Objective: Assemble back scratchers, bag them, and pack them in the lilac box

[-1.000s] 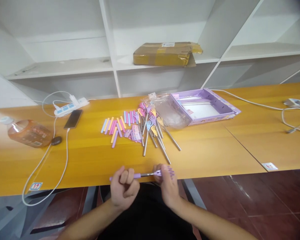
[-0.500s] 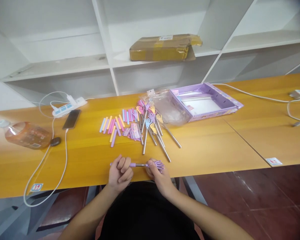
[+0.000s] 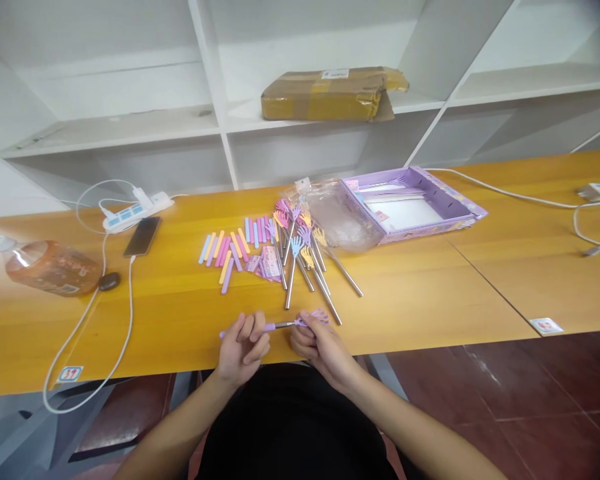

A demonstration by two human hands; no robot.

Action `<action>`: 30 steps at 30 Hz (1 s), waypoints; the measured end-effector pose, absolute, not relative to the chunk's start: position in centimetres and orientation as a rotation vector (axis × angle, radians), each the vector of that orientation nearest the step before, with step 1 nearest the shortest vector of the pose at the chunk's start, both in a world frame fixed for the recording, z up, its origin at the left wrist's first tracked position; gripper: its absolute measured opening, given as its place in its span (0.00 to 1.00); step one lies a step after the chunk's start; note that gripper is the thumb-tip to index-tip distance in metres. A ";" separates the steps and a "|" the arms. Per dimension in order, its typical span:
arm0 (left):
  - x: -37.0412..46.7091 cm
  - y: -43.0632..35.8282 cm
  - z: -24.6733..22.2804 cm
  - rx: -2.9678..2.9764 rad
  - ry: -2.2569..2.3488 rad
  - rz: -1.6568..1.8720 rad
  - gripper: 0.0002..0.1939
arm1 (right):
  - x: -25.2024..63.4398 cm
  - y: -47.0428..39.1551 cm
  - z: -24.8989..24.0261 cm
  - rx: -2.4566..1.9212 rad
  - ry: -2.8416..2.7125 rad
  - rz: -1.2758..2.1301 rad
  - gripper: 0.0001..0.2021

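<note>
A purple back scratcher (image 3: 283,325) with a short metal shaft is held between my two hands, above the table's front edge. My left hand (image 3: 245,347) is closed round its purple handle, whose end pokes out on the left. Closed on the neck just below the hand-shaped purple head is my right hand (image 3: 323,347). Beyond them lies a pile of back scratchers with bare metal shafts (image 3: 289,283) and heads in blue, yellow, pink and purple. Left of the pile are loose coloured handle sleeves (image 3: 225,250) and a stack of small printed cards (image 3: 269,262).
A purple open box (image 3: 415,233) stands at the back right, with clear plastic bags (image 3: 335,217) beside it. To the left are a phone (image 3: 143,236), a power strip (image 3: 137,212), white cables and an orange drink bottle (image 3: 55,268). A taped carton (image 3: 325,97) sits on the shelf.
The back scratcher has tilted slightly, its head end now higher. My right hand has turned, its fingers curling more over the neck. The pile on the table is unchanged.
</note>
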State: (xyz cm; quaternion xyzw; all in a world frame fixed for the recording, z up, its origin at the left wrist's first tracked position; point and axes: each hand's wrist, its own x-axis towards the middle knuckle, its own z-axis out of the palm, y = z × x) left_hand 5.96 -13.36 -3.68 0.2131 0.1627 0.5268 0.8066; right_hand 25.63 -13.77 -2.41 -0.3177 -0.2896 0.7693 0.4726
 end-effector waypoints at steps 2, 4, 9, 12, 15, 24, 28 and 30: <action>5.7 -13.5 -3.5 0.447 0.329 1.151 0.33 | 25.7 -13.8 -2.4 -0.807 -0.729 1.892 0.34; 5.4 -13.6 -3.1 0.426 0.297 1.140 0.34 | 25.8 -14.1 -2.4 -0.848 -0.768 1.865 0.35; 4.2 -13.9 -0.8 0.390 0.221 1.130 0.33 | 27.8 -14.9 -1.8 -0.939 -0.822 1.736 0.36; 1.0 -13.8 0.7 0.362 0.236 1.223 0.31 | 32.2 -14.5 -1.4 -1.017 -0.768 1.582 0.36; -4.5 -13.4 1.6 0.390 0.282 1.312 0.29 | 39.1 -14.0 -1.2 -1.103 -0.669 1.375 0.35; -11.8 -12.3 0.5 0.478 0.209 1.358 0.29 | 48.1 -16.5 0.0 -1.204 -0.515 0.896 0.32; -10.4 -11.6 -0.1 0.471 0.268 1.322 0.28 | 47.7 -16.0 -0.5 -1.240 -0.492 0.798 0.33; -10.5 -11.5 -0.4 0.478 0.328 1.301 0.27 | 48.0 -15.8 -1.3 -1.292 -0.532 0.767 0.33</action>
